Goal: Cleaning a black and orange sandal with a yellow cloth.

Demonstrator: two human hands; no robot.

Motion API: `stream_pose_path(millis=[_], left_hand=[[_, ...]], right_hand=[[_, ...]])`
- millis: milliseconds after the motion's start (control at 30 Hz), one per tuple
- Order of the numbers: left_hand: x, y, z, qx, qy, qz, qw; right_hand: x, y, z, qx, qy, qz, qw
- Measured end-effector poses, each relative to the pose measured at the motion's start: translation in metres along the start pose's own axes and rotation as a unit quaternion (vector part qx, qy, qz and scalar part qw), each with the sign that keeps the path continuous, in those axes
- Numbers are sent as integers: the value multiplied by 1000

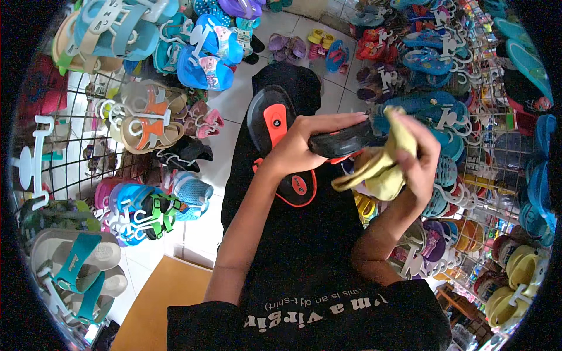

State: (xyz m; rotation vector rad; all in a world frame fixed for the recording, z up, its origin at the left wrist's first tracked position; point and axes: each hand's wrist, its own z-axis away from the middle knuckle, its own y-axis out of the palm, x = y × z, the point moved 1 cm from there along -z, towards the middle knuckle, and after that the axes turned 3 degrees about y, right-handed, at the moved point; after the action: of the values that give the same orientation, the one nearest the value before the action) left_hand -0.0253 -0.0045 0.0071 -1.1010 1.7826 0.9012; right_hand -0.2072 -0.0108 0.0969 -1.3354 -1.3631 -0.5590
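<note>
My left hand [296, 147] grips a black sandal [340, 140], which is turned so that its dark sole edge shows. A little of its red strap peeks out underneath. The matching sandal [263, 116], black with a red-orange strap and red rim, rests on my lap, partly covered by my left hand and wrist. A crumpled yellow cloth [390, 166] is bunched in my right hand [419, 158], close beside the toe or heel end of the held sandal; which end cannot be told.
Wire racks with hanging sandals stand on both sides: beige and orange sandals [151, 116] at left, blue slippers [428, 59] at right. Small footwear [287, 47] sits on the tiled floor ahead. A tan board-like surface [169, 302] lies at lower left.
</note>
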Motion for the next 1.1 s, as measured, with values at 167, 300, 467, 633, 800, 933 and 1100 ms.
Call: stream_pose_path(millis=[167,300,467,633,800,933,1100], left_hand=[[-1,-6,1,21,25,-32,999],[1,-7,2,23,28,-22,999],[7,-8,4,14,64,33,997],[10,-18,3,21,97,46,994],[22,-26,9,-68,134,256,955],[15,-26,26,-95,26,393,914],[14,-31,30,-189,-117,354,908]], right_hand=[[5,2,2,-102,72,-35,991],[14,0,-4,116,22,-19,993],[13,7,-10,155,46,-20,987],[2,3,-2,45,140,-96,984],[-1,-6,-1,16,112,-51,992],[1,-9,3,-37,157,-56,985],[-1,-14,6,-40,133,-30,990]])
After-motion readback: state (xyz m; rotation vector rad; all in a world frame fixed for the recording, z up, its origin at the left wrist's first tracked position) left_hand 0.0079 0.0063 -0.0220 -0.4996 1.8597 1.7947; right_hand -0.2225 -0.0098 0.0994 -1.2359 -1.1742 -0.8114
